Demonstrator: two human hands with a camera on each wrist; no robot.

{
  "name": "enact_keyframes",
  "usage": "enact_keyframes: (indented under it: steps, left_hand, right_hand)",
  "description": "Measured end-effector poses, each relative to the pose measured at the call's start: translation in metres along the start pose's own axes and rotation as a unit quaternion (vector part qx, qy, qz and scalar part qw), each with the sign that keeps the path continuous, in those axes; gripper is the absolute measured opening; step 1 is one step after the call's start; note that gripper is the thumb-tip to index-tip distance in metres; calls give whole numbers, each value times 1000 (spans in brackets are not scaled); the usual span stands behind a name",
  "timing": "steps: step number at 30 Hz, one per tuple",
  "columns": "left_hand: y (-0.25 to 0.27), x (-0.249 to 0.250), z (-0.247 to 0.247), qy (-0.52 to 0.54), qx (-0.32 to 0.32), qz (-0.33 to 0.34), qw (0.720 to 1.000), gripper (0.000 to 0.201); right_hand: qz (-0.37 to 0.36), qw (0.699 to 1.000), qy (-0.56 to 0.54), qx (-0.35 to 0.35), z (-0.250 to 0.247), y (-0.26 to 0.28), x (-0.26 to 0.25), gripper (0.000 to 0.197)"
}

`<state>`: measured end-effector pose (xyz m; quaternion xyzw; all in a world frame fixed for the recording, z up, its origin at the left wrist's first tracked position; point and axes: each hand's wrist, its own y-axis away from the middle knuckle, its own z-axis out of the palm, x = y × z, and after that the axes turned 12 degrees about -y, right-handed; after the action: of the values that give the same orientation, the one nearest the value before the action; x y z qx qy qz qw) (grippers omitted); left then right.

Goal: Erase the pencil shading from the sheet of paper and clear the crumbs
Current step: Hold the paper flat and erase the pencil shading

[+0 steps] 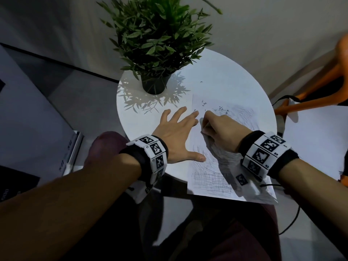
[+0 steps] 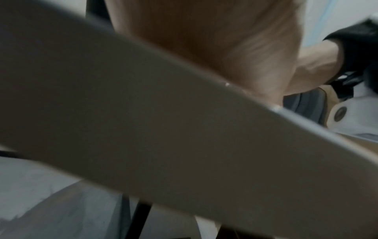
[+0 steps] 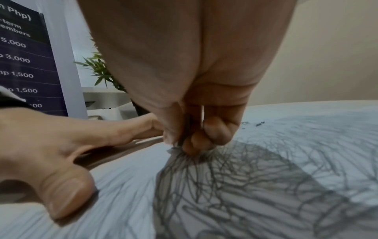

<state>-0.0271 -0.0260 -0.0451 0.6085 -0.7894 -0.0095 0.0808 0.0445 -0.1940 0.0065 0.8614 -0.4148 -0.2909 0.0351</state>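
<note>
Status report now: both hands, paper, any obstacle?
Left hand flat, pinning paper. Right hand pinching eraser, rubbing. Crumbs remain. Nothing blocking.
</note>
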Motion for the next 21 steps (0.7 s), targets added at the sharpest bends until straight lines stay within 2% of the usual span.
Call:
enact_keyframes:
  steps: [3, 7, 12, 14, 17, 21]
  left_hand:
    - [-1, -3, 1, -23, -3, 8, 1000, 118]
    - [-3, -9, 2, -56, -29, 29, 998, 122]
    - [-8, -11, 3, -46, -39, 39, 997, 132]
    - [-7, -10, 4, -37, -32, 35, 998, 133]
    - [-6, -9, 4, -32, -30, 31, 999, 131]
    - [-6, -9, 3, -36, -41, 32, 998, 132]
  right_hand:
    - [18, 999, -24, 10, -3, 2, 1, 19]
    - [26, 986, 163, 16, 0, 5, -1, 23]
    - [-6, 974, 224, 28, 1, 0, -12, 15]
    - [-10, 965, 263, 7, 0, -6, -16, 23]
    - [-60, 943, 327, -19, 1, -2, -21, 27]
    - [-124, 934, 328, -63, 5, 17, -24, 24]
